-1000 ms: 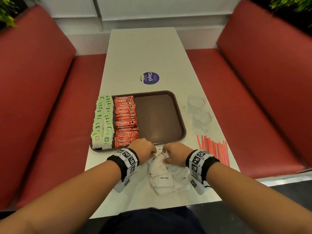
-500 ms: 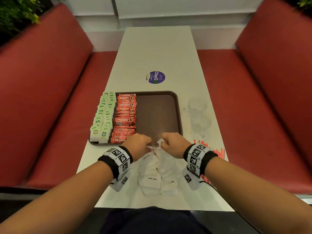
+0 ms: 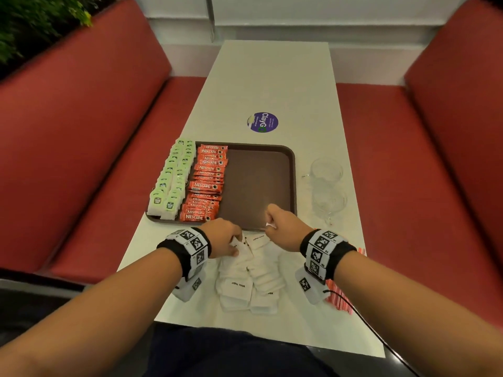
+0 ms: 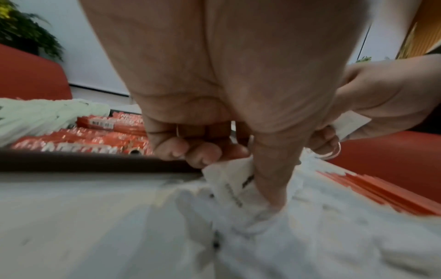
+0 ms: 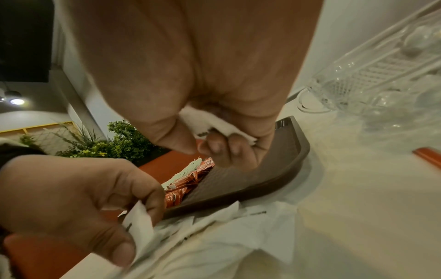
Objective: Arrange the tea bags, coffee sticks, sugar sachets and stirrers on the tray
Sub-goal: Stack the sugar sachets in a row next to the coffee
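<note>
A brown tray (image 3: 291,170) holds green-tagged tea bags (image 3: 174,178) in rows on its left and red coffee sticks (image 3: 206,183) beside them; its right half is bare. A pile of white sugar sachets (image 3: 250,278) lies on the table in front of the tray. My left hand (image 3: 231,240) pinches a sachet (image 4: 233,181) at the pile's far left. My right hand (image 3: 275,221) is lifted over the tray's near rim, fingers curled round a white sachet (image 5: 214,122). Red stirrers (image 3: 340,295) lie under my right wrist.
Two clear glass cups (image 3: 326,170) stand right of the tray. A round purple sticker (image 3: 262,122) marks the white table (image 3: 272,77) beyond the tray. Red bench seats (image 3: 81,131) flank the table on both sides.
My right hand has risen from the sachet pile and moved forward over the tray's near edge with a sachet. The left hand stays at the pile.
</note>
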Available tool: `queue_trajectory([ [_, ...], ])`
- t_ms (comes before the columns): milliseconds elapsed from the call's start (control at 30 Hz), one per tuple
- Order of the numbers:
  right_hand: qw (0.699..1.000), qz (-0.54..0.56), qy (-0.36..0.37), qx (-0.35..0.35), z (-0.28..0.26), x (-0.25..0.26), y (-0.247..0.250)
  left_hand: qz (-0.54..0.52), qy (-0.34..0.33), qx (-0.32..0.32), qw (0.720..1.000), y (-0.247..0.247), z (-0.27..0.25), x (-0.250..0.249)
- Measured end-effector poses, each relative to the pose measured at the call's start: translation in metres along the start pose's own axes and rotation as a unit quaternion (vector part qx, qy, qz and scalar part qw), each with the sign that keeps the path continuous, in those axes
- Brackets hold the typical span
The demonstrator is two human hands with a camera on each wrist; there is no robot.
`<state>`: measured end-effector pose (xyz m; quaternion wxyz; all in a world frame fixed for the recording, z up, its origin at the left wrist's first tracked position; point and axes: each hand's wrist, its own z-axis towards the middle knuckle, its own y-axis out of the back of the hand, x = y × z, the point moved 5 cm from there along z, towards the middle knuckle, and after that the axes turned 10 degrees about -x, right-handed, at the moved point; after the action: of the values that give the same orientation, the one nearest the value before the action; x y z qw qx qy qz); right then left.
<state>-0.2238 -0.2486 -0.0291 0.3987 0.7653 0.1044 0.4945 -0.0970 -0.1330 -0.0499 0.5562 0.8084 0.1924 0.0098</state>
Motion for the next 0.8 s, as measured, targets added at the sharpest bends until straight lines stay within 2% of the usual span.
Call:
queue_trajectory([
  [167,1.0,-0.002,0.026,0.003,0.008,0.001,0.002,-0.082,0.009,-0.12,0.989,0.039,0.003,0.001],
  [300,0.997,-0.005,0.061,-0.04,0.022,0.008,0.01,-0.148,0.017,-0.179,0.973,0.06,0.005,0.004],
  [367,0.995,0.015,0.078,-0.066,0.029,0.013,0.016,-0.167,0.015,-0.195,0.966,0.064,0.009,0.007],
  [533,0.992,0.03,0.084,-0.09,0.048,0.022,0.023,-0.157,-0.006,-0.184,0.97,0.073,0.028,0.02],
  [633,0.993,0.016,0.058,-0.101,0.065,0.019,0.024,-0.167,0.014,-0.19,0.967,0.084,0.048,0.036],
  [800,0.993,0.052,-0.046,-0.098,0.087,0.006,0.025,-0.129,0.071,-0.233,0.961,0.12,0.106,0.079],
])
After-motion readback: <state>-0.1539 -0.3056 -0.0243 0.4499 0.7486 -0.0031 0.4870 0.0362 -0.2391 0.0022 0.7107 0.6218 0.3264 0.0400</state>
